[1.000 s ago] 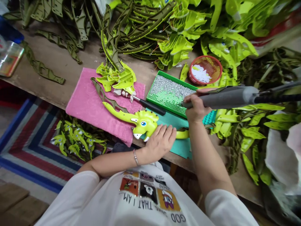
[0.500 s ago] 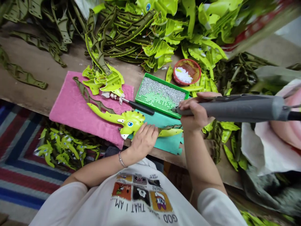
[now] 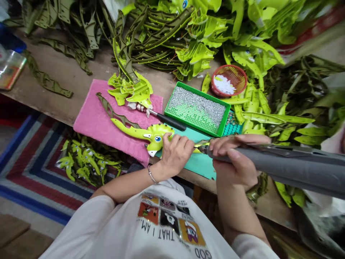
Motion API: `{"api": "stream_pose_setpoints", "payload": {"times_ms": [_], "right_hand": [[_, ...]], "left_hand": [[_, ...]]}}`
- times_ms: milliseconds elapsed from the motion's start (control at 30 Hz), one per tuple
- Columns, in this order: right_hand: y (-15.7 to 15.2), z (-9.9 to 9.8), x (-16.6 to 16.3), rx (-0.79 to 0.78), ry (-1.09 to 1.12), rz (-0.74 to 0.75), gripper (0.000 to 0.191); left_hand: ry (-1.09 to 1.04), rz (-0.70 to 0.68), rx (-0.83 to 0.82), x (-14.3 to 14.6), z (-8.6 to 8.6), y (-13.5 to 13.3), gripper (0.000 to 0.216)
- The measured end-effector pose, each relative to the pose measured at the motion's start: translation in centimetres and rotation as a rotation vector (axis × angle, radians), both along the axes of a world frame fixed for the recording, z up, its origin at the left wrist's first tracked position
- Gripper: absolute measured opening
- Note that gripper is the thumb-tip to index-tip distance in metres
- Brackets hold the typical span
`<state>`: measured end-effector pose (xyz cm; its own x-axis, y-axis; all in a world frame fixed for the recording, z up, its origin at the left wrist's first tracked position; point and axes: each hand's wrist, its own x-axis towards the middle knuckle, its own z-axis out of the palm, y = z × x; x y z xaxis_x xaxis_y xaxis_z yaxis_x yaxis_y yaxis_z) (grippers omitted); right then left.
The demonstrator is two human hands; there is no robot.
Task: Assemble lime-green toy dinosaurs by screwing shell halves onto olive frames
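Note:
A lime-green triceratops-head toy piece (image 3: 154, 138) with long curved arms lies across the pink cloth (image 3: 88, 111) and teal mat (image 3: 201, 165). My left hand (image 3: 178, 151) is closed over its right side, fingers bent and hiding part of it. In my right hand (image 3: 238, 162) is a grey electric screwdriver (image 3: 280, 163), held nearly level. Its tip points left, close to my left fingertips and over the toy's right arm; whether it touches a screw cannot be made out. Just beyond stands a green tray (image 3: 175, 111) of small silvery screws.
A black-handled tool (image 3: 171, 121) lies beside the tray. Behind it, a red basket (image 3: 237, 75) holds white pieces. Green toy parts (image 3: 199, 57) and olive strips (image 3: 156, 39) are heaped along the back. More toy heads (image 3: 86, 158) sit low at the left, below the table edge.
The screwdriver has moved from over the tray's near right corner down to the toy beside my left hand. My left fingers have bent more around the piece. The whole view has shifted.

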<state>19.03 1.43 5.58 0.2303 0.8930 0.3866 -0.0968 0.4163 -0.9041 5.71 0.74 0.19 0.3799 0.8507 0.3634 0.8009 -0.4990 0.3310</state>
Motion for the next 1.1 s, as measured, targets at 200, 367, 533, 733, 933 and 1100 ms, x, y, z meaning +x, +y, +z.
{"api": "stream_pose_setpoints", "payload": {"times_ms": [200, 367, 533, 733, 933, 1100], "right_hand": [[-0.4, 0.3, -0.1, -0.023, 0.040, 0.009, 0.024], [-0.6, 0.5, -0.1, -0.020, 0.048, 0.045, 0.023], [-0.7, -0.4, 0.3, -0.019, -0.022, -0.005, 0.013], [-0.3, -1.3, 0.1, 0.028, -0.079, -0.092, 0.008], [-0.4, -3.1, 0.3, -0.041, -0.050, -0.142, 0.019], [-0.2, -4.2, 0.5, -0.143, -0.055, -0.125, 0.025]], "left_hand": [[-0.036, -0.040, 0.033, 0.0, -0.4, -0.5, 0.018], [-0.077, -0.079, 0.048, 0.0, -0.7, -0.8, 0.018], [0.004, -0.072, -0.022, -0.5, -0.4, -0.6, 0.031], [0.134, -0.114, -0.090, -1.1, -1.2, -0.3, 0.023], [0.128, -0.122, -0.056, -1.0, -1.8, -0.5, 0.024], [0.155, -0.122, -0.050, -1.1, -1.8, -0.6, 0.024]]}}
